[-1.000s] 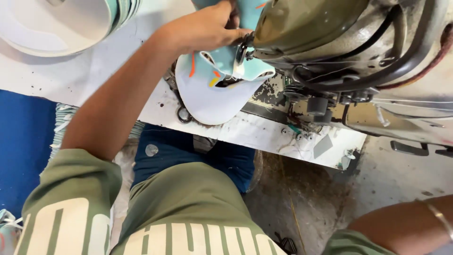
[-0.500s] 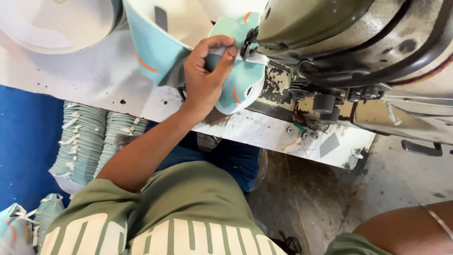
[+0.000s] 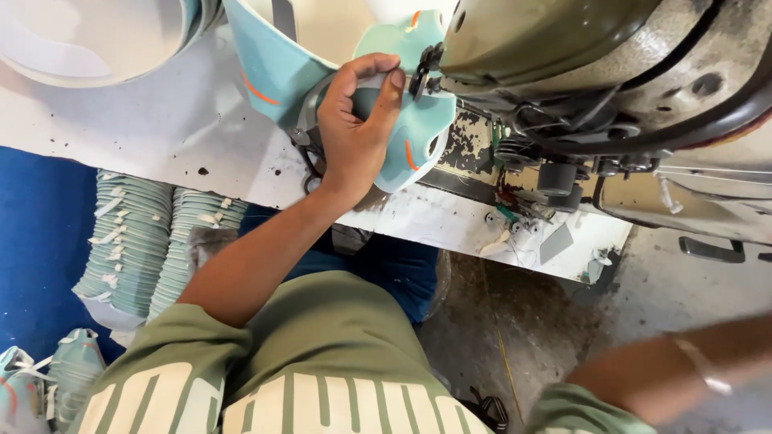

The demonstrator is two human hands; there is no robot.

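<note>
My left hand (image 3: 358,120) grips a teal shoe-upper piece (image 3: 420,141) with orange marks, thumb and fingers curled over its edge. It holds the piece against the needle area of a grey-green sewing machine (image 3: 579,48). A larger teal and cream piece (image 3: 269,68) lies just behind the hand on the white table (image 3: 153,133). Of my right arm only the forearm (image 3: 683,370) with a thin bracelet shows at the lower right; its hand is out of the frame.
Two stacks of teal cut pieces (image 3: 137,241) stand below the table's front edge at the left, on a blue surface (image 3: 32,241). A white rounded stack (image 3: 80,36) sits at the table's far left. Dirty concrete floor (image 3: 498,337) lies under the machine.
The piece has been turned from its pale underside to its teal face. My left hand has drawn back from the machine's far side to the needle area, still gripping it.
</note>
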